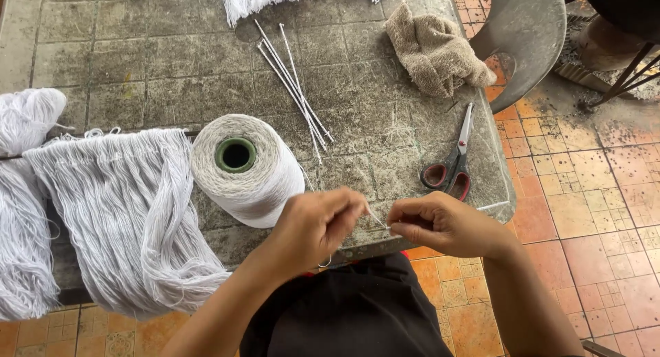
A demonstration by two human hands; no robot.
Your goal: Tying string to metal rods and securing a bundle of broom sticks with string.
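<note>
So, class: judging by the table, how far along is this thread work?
Done: a hank of white cut threads is draped over the table edge, with more bundles at the left. In hand: the left hand and right hand pinch one short thread between them. Left: the cone of thread looks full; scissors lie unused.

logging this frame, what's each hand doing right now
left hand: closed, pinching white thread
right hand: closed, pinching the same thread
</note>
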